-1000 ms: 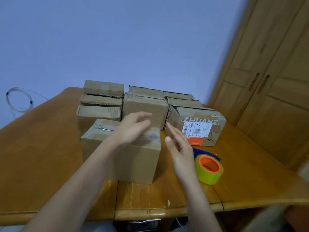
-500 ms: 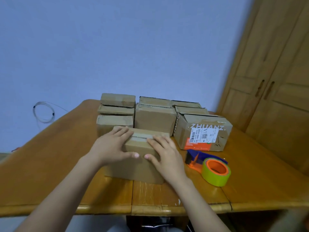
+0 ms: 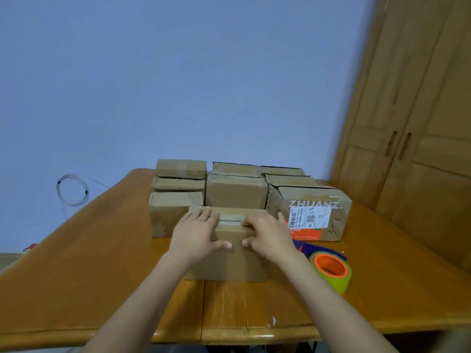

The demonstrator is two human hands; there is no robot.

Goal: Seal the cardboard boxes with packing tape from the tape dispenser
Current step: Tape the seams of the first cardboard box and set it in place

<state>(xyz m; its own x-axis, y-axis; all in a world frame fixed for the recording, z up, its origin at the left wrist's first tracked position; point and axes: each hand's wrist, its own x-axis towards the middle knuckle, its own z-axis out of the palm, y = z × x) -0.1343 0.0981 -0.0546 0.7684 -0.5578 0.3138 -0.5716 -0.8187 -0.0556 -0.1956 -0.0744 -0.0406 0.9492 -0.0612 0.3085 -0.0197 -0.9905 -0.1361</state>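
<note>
A plain cardboard box (image 3: 229, 263) stands at the table's near middle, a strip of tape showing along its top seam. My left hand (image 3: 196, 233) lies flat on the left half of its top, thumb on the front face. My right hand (image 3: 270, 234) lies flat on the right half, thumb likewise down the front. Both press the flaps with straight fingers. To the right, on the table, lies the tape dispenser (image 3: 328, 268), blue and orange with a yellow-green roll; neither hand touches it.
Several more cardboard boxes (image 3: 235, 193) are stacked in rows behind, one labelled box (image 3: 313, 215) at the right. The wooden table (image 3: 89, 263) has a near edge close to me. A wooden wardrobe (image 3: 420, 123) stands right; a coiled cable (image 3: 72, 189) hangs left.
Both hands came down from above the box onto its top and now press it flat. The view has tilted upward, so the scene sits lower in frame.
</note>
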